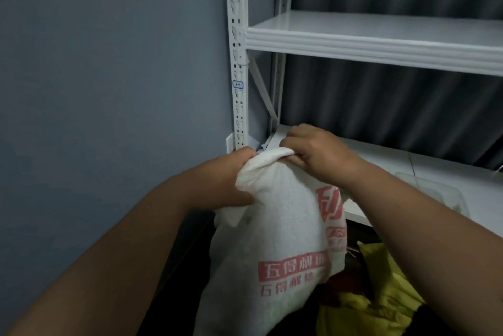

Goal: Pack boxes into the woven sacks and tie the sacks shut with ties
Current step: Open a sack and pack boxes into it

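From the head view I see the white woven sack (pixel 272 240), red-printed and bulging, standing upright just in front of the white shelf rack (pixel 381 41), its long axis vertical, mouth uppermost. My left hand (pixel 231 180) and right hand (pixel 313 150) both clutch its gathered mouth.

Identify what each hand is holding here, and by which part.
Both hands grip the white woven sack at its gathered mouth: the left hand bunches the neck on its left side, the right hand pinches the folded top edge.
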